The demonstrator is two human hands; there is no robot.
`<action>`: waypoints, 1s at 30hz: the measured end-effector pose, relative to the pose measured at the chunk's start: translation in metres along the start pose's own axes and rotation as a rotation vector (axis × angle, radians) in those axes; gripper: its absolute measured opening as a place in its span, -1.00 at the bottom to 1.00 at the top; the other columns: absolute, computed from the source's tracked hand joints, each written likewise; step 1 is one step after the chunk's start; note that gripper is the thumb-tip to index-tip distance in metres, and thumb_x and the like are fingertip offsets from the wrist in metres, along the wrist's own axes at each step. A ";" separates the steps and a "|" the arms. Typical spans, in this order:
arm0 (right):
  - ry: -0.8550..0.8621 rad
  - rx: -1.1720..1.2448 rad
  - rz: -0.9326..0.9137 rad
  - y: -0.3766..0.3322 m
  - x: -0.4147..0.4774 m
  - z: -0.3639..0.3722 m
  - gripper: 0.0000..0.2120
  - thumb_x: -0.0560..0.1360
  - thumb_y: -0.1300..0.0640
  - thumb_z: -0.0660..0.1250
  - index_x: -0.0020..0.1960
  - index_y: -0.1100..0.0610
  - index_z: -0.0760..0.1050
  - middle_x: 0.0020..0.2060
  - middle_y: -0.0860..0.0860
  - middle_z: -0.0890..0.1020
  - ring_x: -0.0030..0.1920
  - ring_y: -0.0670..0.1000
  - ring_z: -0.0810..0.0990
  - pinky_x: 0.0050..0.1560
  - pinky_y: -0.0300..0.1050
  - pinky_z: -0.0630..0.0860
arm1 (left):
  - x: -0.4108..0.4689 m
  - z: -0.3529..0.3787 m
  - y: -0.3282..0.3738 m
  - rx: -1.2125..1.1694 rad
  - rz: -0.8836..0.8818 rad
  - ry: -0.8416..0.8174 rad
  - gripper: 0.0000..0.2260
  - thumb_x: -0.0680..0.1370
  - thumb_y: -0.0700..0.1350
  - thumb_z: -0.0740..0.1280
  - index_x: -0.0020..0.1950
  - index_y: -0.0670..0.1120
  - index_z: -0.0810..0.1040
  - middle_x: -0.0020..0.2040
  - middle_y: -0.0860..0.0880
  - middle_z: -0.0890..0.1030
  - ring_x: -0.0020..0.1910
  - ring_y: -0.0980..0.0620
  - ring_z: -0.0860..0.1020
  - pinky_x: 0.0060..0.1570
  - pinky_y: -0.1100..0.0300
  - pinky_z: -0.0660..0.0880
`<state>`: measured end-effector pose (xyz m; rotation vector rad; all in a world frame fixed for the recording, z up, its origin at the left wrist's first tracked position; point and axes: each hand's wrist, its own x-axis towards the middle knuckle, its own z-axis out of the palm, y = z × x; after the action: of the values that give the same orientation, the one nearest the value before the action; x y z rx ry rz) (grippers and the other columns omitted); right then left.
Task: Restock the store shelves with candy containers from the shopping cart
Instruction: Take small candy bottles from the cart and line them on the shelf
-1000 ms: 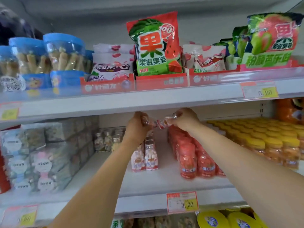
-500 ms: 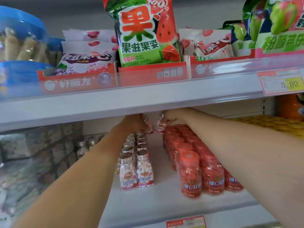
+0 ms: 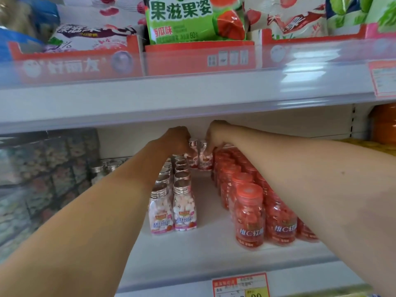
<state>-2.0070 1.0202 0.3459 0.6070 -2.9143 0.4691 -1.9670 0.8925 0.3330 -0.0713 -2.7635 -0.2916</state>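
Left hand (image 3: 177, 138) grasps pink bottle (image 3: 193, 160) top | right hand (image 3: 216, 133) pinches second bottle (image 3: 205, 161) cap | both upright, touching, shelf (image 3: 203, 245) rear.

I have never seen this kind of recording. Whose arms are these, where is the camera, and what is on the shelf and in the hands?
There is no machine here. A person wears a camera on the head, so the single picture looks forward and down along their own two bare arms, which reach deep into a white store shelf. The left hand holds one silver-capped bottle by its top. The right hand holds a second bottle beside it. Both bottles are upright at the back. In front stand two rows of similar candy bottles, with red bottles to their right. Above are candy bags in red trays.
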 end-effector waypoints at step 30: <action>0.136 -0.306 -0.116 0.007 0.007 0.033 -0.77 0.50 0.20 0.34 0.15 0.21 0.54 0.13 0.12 0.57 0.15 0.16 0.55 -0.08 -0.15 0.36 | 0.012 0.025 -0.010 0.147 -0.127 -0.082 -0.63 0.43 0.09 0.44 -0.09 -0.23 0.54 -0.14 -0.14 0.58 0.01 -0.12 0.56 -0.14 0.17 0.39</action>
<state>-2.0186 1.0130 0.3142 0.6637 -2.7247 0.0453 -1.9878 0.8877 0.3124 0.1334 -2.8663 -0.1199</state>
